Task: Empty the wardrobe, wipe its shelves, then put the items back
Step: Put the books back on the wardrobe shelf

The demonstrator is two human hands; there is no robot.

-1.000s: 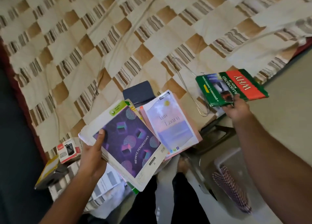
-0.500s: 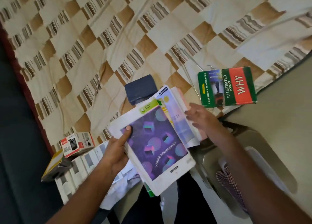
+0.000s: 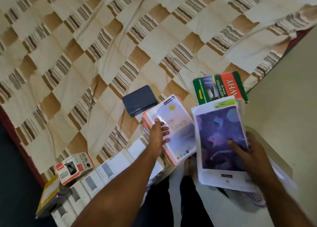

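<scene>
My right hand [image 3: 243, 151] grips a purple-covered book [image 3: 221, 137] with white borders, thumb on its cover, held above the floor near the bed's edge. My left hand [image 3: 158, 136] holds a stack of notebooks topped by a pale lavender one [image 3: 176, 129], thumb and fingers on its left side, at the bed's edge. A green and red "WHY" book [image 3: 221, 88] lies on the checked bedsheet [image 3: 103, 47] just beyond the purple book.
A dark blue box [image 3: 139, 100] lies on the bed beside the notebooks. A wire hanger [image 3: 181, 77] rests near the green book. Small boxes [image 3: 73, 166] and white cartons [image 3: 106, 172] sit at the bed's near-left edge. My legs stand on pale floor [image 3: 283, 89].
The purple book passed from my left hand to my right and moved rightward. My left hand now holds the lavender notebook stack. The green book stays on the bed.
</scene>
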